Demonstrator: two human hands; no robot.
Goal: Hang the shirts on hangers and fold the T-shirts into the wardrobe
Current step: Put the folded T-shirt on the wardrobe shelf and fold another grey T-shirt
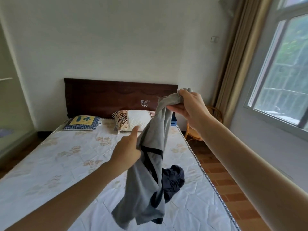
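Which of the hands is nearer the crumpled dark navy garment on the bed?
Left. The left hand grips the grey T-shirt just above the crumpled dark navy garment; the right hand holds it high.

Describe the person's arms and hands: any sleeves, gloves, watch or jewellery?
Both forearms are bare as far as the frame shows, with no sleeves in view. The left hand and right hand wear no gloves, and no watch, bracelet or ring is visible.

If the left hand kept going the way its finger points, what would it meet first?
Probably the flowered pillow at the head of the bed. The left hand points up the mattress beside the grey T-shirt, though depth is hard to judge.
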